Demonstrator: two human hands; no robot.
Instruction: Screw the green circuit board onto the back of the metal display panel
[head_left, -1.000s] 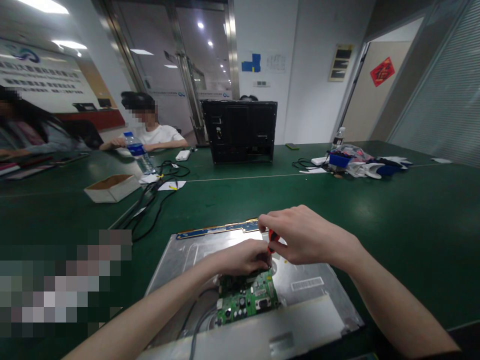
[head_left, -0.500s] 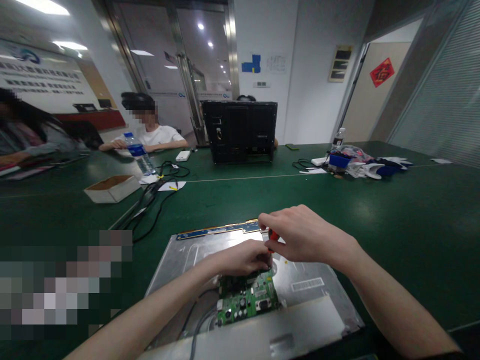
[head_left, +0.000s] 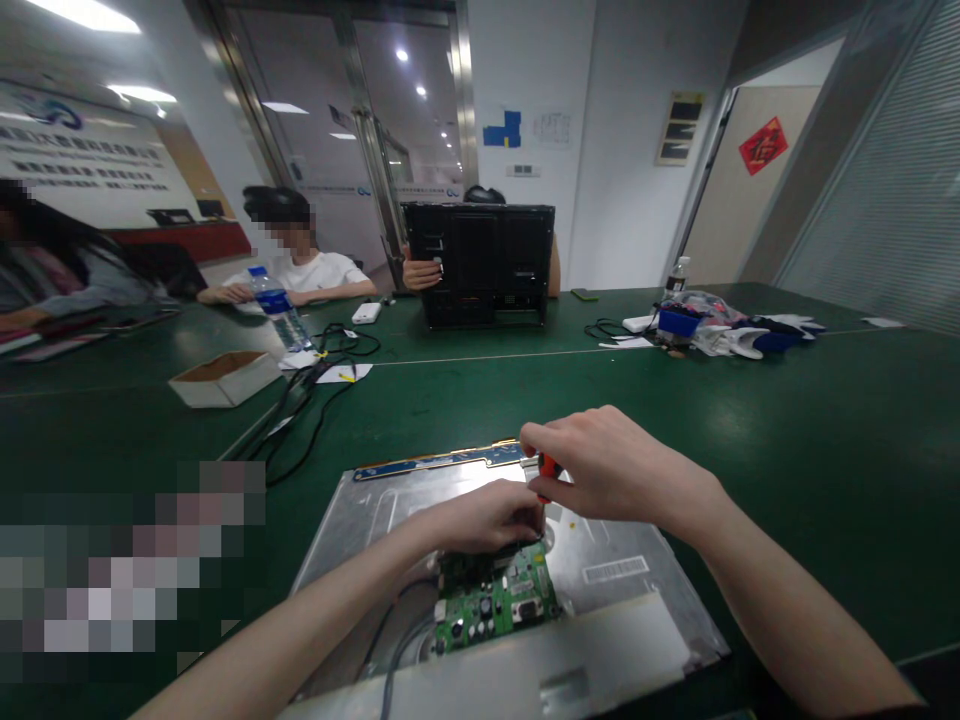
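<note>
My right hand (head_left: 611,465) is closed around the red-orange handle of a screwdriver (head_left: 548,467), held upright with its tip down. My left hand (head_left: 495,515) has its fingers closed at the screwdriver's lower end; what they pinch is hidden. Both hands are over the upper edge of a green circuit board (head_left: 495,600), which lies on the back of a silver metal display panel (head_left: 615,610). Along the panel's far edge runs a narrow blue circuit strip (head_left: 435,460). Dark cables (head_left: 397,640) lead off from the board's left side.
A black monitor (head_left: 487,255) stands across the green table (head_left: 810,450), with a person's hand (head_left: 421,272) on its edge. At left are an open cardboard box (head_left: 225,385), a water bottle (head_left: 279,310) and black cables (head_left: 300,400). Gloves and bags (head_left: 727,325) lie far right.
The person behind the monitor has raised their head slightly and placed a hand on the monitor's left edge. My right hand has shifted very slightly on the screwdriver; my left hand stays put.
</note>
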